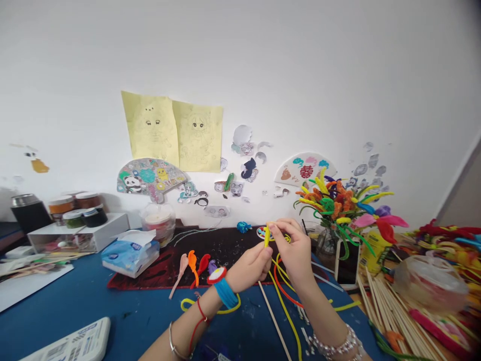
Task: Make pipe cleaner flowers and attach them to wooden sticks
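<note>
My left hand (250, 264) pinches the lower part of a bent yellow pipe cleaner (267, 236) over the dark mat. Thumb and fingers of my right hand (292, 246) close on its upper end, so both hands meet there. Below them, long yellow pipe cleaners (284, 306) and an orange pipe cleaner (280, 278) curve across the table, beside a thin wooden stick (273, 317). Left of my left wrist lie petal shapes: pink (182, 266), orange (193, 261), red (203, 262) and purple (212, 267). My fingers cover part of the held piece.
A vase of pipe-cleaner flowers (330, 210) and a phone (346, 265) stand at the right. Beyond them are wooden sticks (394, 311) and a plastic tub (432, 286). A tissue pack (130, 254) and a white shelf with jars (108, 235) are at the left.
</note>
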Motion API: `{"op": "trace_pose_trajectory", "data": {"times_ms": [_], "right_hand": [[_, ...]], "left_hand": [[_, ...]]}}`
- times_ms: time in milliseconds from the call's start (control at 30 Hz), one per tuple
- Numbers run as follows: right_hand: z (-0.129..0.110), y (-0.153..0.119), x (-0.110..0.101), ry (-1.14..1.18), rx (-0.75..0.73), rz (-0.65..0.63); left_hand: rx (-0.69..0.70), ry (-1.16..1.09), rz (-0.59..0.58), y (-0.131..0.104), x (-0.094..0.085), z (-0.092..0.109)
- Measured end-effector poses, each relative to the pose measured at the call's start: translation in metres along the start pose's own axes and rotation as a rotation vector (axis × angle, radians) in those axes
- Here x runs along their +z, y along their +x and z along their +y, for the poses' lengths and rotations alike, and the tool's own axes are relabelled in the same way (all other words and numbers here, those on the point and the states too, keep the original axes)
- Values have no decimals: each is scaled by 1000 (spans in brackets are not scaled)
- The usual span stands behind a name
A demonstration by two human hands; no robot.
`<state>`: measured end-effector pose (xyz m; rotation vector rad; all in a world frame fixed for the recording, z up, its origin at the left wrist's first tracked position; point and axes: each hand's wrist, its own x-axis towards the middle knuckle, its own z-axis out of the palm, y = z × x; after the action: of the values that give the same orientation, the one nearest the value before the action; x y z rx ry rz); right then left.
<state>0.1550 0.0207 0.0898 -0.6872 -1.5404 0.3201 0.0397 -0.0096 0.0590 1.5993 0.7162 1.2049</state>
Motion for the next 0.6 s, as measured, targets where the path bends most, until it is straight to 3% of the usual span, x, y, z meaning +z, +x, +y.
{"op": "trace_pose_trajectory", "data": {"times_ms": [133,400,600], "right_hand": [[3,0,0,-2,14,4],[11,1,2,6,44,26],[16,1,2,6,61,28]], "left_hand": [[-14,-19,-75,2,-7,-3],[81,529,93,-2,-1,2],[93,648,133,1,-3,-3]]}}
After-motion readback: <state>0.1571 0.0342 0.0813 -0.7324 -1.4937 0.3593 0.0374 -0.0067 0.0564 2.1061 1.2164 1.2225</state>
